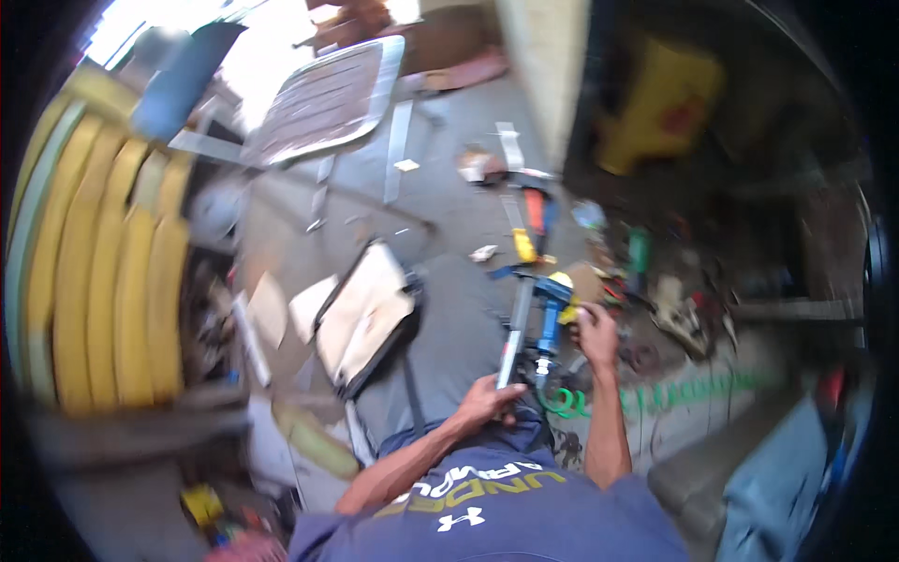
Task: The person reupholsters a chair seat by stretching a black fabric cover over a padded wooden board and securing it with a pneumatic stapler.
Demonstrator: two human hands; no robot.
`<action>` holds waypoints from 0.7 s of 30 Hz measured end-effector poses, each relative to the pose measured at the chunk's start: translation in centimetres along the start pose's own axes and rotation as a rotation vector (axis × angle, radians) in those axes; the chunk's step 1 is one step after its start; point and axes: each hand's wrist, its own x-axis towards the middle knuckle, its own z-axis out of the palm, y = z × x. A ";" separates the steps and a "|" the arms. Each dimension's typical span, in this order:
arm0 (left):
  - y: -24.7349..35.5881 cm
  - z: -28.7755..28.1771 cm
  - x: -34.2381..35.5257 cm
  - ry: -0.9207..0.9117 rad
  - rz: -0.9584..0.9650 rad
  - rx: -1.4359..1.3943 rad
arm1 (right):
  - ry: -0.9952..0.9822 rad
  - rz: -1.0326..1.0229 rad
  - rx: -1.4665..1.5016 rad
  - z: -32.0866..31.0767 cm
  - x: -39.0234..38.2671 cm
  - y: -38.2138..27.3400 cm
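My left hand (pixel 487 401) is low in the middle, its fingers closed around the lower end of a flat silver metal bar (pixel 515 332). Right beside the bar is a blue tool (pixel 551 323) with a yellow end and a shiny lower tip; blur hides its exact kind. My right hand (pixel 596 332) is raised on the right with curled fingers, close to the tool's upper end. A small yellow piece (pixel 568 313) shows at its fingertips, too blurred to name. Beyond them lie a yellow-handled tool (pixel 523 245) and an orange and black tool (pixel 536 211).
A cream padded panel with a dark edge (pixel 365 314) leans left of my legs. Several yellow curved slabs (pixel 117 272) are stacked at far left. A framed panel (pixel 328 101) stands at the back. Mixed clutter, including a green bottle-like item (pixel 639 250), covers the right side.
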 end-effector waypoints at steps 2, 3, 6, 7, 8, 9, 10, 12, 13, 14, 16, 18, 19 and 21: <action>-1.5 -0.7 1.3 0.027 -0.072 -0.063 | -0.145 -0.146 0.039 3.8 -4.9 -8.8; -1.3 -0.4 1.6 0.040 -0.045 0.002 | -0.252 -0.216 0.202 5.4 -7.6 -11.9; -2.8 -1.1 3.8 0.085 0.106 0.265 | -0.763 -0.662 0.555 9.3 -15.4 -19.0; -3.4 -1.1 4.4 0.087 0.168 0.373 | -0.970 -0.772 0.652 10.3 -17.0 -21.2; -2.1 -0.6 4.2 0.119 0.094 0.319 | -1.180 -0.881 0.740 11.7 -18.0 -23.6; -2.0 -0.7 3.9 0.101 0.044 0.291 | -1.373 -0.931 0.810 13.5 -18.9 -25.5; -1.0 -0.6 3.5 0.060 0.010 0.284 | -1.529 -0.987 0.853 15.4 -19.8 -27.6; 0.2 -0.7 1.2 0.111 -0.047 0.189 | -1.713 -0.976 0.898 18.3 -21.6 -29.6; -1.8 -0.3 3.0 0.143 0.043 0.206 | -1.757 -0.929 0.945 19.8 -23.4 -30.8; -4.6 -0.2 6.3 0.173 0.135 0.239 | -1.696 -0.920 0.876 19.4 -24.8 -30.4; -4.2 0.7 6.5 0.117 0.143 0.189 | -1.561 -0.907 0.725 19.1 -26.8 -29.5; -5.1 1.1 6.1 0.094 0.110 0.056 | -1.556 -0.937 0.367 20.2 -27.7 -27.7; -4.1 1.2 5.8 0.041 0.100 0.042 | -1.494 -1.076 0.189 20.4 -27.4 -28.1; -3.1 0.2 4.5 -0.036 0.093 0.003 | -1.354 -1.445 -0.153 21.8 -26.6 -29.3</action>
